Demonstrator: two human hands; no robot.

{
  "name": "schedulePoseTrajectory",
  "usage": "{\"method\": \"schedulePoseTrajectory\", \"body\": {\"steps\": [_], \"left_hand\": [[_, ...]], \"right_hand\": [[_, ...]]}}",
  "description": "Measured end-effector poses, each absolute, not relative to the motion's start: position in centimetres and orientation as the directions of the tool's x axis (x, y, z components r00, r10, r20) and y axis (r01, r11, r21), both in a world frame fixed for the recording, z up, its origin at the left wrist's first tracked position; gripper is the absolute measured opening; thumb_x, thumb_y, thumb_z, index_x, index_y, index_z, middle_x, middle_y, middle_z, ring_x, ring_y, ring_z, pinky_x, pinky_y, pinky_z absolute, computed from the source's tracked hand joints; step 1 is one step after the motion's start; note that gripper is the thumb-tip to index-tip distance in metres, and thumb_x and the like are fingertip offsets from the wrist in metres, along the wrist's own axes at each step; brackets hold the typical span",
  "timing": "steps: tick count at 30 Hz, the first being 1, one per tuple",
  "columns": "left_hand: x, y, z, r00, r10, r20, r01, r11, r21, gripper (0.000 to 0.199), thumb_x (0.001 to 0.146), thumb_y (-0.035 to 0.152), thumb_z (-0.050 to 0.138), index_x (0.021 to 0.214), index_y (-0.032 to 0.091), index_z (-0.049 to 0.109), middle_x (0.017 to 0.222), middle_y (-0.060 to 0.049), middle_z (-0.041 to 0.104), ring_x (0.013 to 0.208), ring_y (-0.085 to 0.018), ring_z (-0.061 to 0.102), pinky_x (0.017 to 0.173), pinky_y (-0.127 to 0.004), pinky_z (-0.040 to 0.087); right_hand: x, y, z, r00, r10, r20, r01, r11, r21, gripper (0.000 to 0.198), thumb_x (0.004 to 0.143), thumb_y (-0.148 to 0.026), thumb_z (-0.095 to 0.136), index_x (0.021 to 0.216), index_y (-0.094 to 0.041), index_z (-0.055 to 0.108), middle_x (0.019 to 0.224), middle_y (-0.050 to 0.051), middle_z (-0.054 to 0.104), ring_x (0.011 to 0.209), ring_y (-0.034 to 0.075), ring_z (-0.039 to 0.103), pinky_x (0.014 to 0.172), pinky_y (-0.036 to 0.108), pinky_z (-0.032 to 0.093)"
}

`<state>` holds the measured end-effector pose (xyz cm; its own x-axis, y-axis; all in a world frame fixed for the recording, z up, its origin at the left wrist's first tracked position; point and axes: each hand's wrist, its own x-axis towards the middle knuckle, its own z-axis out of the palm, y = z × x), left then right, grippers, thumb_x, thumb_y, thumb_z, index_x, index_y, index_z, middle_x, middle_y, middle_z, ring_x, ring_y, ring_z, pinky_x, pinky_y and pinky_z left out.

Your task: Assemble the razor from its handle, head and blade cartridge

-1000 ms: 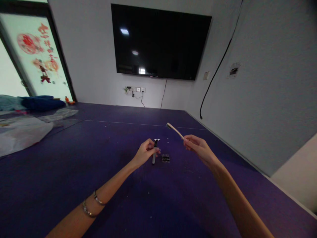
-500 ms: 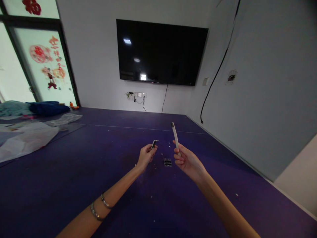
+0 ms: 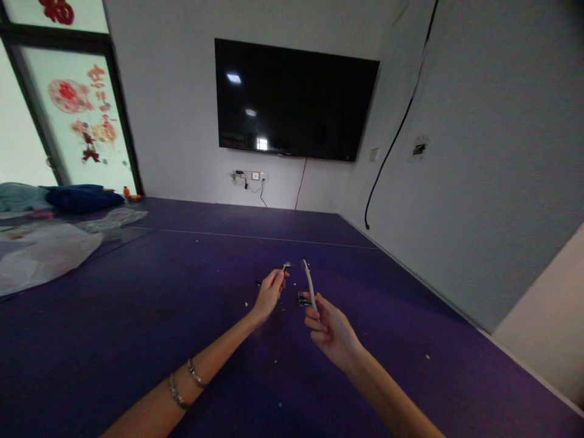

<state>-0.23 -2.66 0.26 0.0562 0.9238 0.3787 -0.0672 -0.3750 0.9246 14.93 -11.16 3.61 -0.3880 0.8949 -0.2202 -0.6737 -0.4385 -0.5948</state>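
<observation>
R hand [image 3: 332, 328] is clamped low on the handle of a pale toothbrush [image 3: 309, 281], head up; L hand [image 3: 270, 293] pinches a small razor [image 3: 286, 266] by its dark handle, both held just above the purple floor [image 3: 137, 316]. Both look light, stiff, thin & prob. slick, so best gripped mid-handle, fingers off the blade end. A small dark cartridge pack [image 3: 303, 299] lies on the floor btwn the hands w/ white crumbs around; plastic sheets [image 3: 45, 255] lie far left, TV [image 3: 294, 97] on the back wall, nothing blocking.

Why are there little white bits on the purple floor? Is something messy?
Yes. Small pale crumbs lie scattered on the purple carpet around both hands. The left hand pinches a small razor, the right hand a toothbrush. A small dark piece lies loose between them.
</observation>
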Motion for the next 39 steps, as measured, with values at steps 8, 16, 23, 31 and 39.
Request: {"method": "schedulePoseTrajectory", "body": {"steps": [8, 16, 23, 31, 39], "left_hand": [[0.1, -2.6, -0.7, 0.111, 0.903, 0.415, -0.021, -0.416, 0.909, 0.032, 0.083, 0.049, 0.04, 0.077, 0.018, 0.045, 0.057, 0.007, 0.038, 0.047, -0.007, 0.034, 0.044, -0.019, 0.029], [0.1, -2.8, -0.8, 0.118, 0.911, 0.395, -0.033, -0.394, 0.919, 0.032, 0.084, 0.049, 0.04, 0.074, 0.019, 0.04, 0.06, 0.007, 0.035, 0.048, -0.007, 0.03, 0.045, -0.019, 0.026], [0.4, -3.3, -0.8, 0.169, 0.905, 0.39, -0.03, -0.39, 0.92, 0.03, 0.084, 0.047, 0.041, 0.074, 0.019, 0.039, 0.059, 0.007, 0.033, 0.049, -0.007, 0.029, 0.046, -0.019, 0.025], [0.4, -3.2, -0.9, 0.17, 0.903, 0.395, -0.043, -0.394, 0.918, 0.031, 0.085, 0.047, 0.041, 0.073, 0.019, 0.04, 0.061, 0.006, 0.034, 0.05, -0.007, 0.03, 0.046, -0.019, 0.025], [0.5, -3.2, -1.1, 0.164, 0.901, 0.401, -0.035, -0.401, 0.915, 0.03, 0.085, 0.046, 0.041, 0.072, 0.019, 0.04, 0.06, 0.006, 0.033, 0.05, -0.007, 0.029, 0.046, -0.019, 0.025]], "right_hand": [[13.3, -12.8, 2.7, -0.358, 0.908, -0.219, -0.629, -0.408, -0.662, 0.024, 0.082, -0.032, 0.055, 0.096, -0.012, 0.056, 0.047, -0.009, 0.032, 0.035, 0.0, 0.019, 0.032, 0.011, 0.006], [12.4, -13.6, 2.6, -0.305, 0.928, -0.214, -0.622, -0.364, -0.693, 0.03, 0.07, -0.037, 0.066, 0.088, -0.015, 0.055, 0.046, -0.011, 0.031, 0.036, 0.0, 0.016, 0.035, 0.014, 0.003], [12.1, -14.2, 2.2, -0.287, 0.922, -0.258, -0.584, -0.383, -0.716, 0.035, 0.067, -0.044, 0.066, 0.085, -0.018, 0.051, 0.046, -0.011, 0.032, 0.036, 0.0, 0.016, 0.037, 0.015, 0.002], [12.0, -13.9, 2.7, -0.286, 0.934, -0.213, -0.594, -0.348, -0.725, 0.037, 0.063, -0.044, 0.069, 0.082, -0.017, 0.051, 0.045, -0.012, 0.029, 0.037, 0.0, 0.013, 0.037, 0.015, 0.001], [12.0, -14.1, 2.6, -0.293, 0.932, -0.212, -0.617, -0.354, -0.703, 0.037, 0.062, -0.043, 0.07, 0.081, -0.018, 0.05, 0.045, -0.012, 0.027, 0.037, 0.0, 0.01, 0.037, 0.016, 0.001]]}}
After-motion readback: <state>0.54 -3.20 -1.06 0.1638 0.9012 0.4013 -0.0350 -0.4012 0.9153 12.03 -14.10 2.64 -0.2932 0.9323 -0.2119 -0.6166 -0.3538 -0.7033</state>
